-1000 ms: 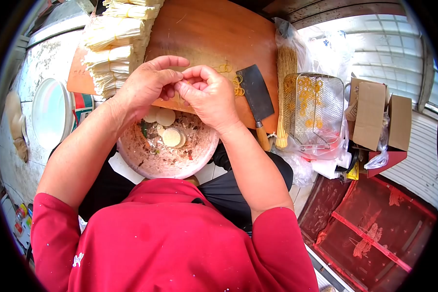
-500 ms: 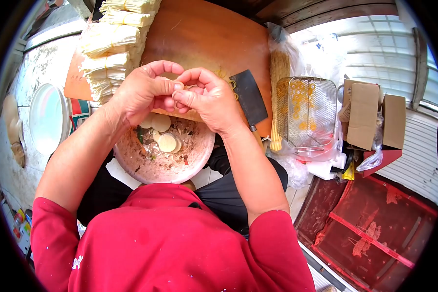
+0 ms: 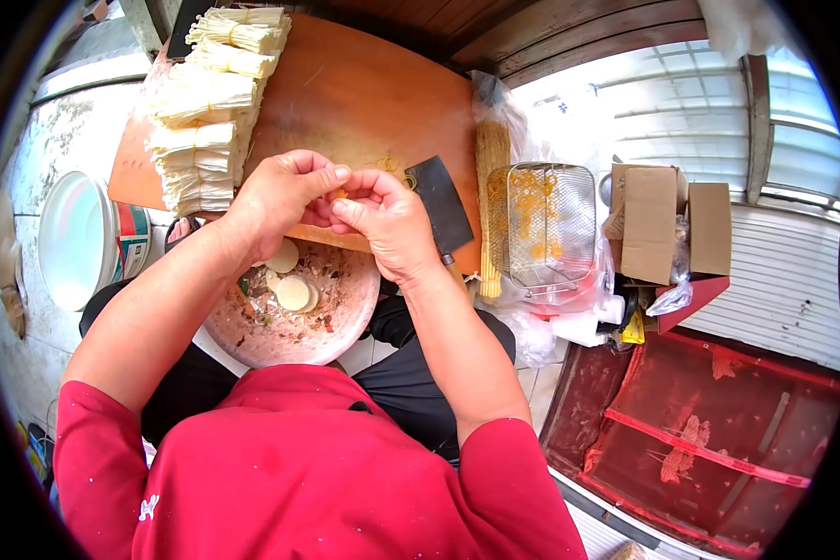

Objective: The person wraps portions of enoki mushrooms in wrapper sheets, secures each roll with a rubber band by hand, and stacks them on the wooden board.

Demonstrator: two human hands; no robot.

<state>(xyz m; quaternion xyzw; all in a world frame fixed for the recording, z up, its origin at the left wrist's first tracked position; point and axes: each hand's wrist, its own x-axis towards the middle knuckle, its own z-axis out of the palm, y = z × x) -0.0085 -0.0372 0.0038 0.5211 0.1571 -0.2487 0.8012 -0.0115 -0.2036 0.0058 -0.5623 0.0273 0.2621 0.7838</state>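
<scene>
Over the near edge of the wooden board, my left hand (image 3: 275,194) and my right hand (image 3: 389,229) meet with thumbs and fingers pinched. A small orange-yellow bit shows between the fingertips, too small to make out. Beneath them, a pinkish basin (image 3: 345,322) holds pale round discs (image 3: 294,293) among scraps. To the right of my right hand lies a dark cleaver (image 3: 441,205), with loose yellow rubber bands (image 3: 409,180) by its blade. Several bundles of thin pale strands (image 3: 196,140), some with bands around them, are stacked on the left of the board.
The orange-brown board (image 3: 364,103) reaches back to a wooden wall. On the right are a wire basket (image 3: 543,229) with yellow bands, a bundle of straw-like stalks (image 3: 492,177) and cardboard boxes (image 3: 651,224). A white bucket (image 3: 79,238) stands at left.
The view has shifted, so the surroundings sit farther left. My fingertips have drawn slightly apart, and an orange-yellow bit now shows between them.
</scene>
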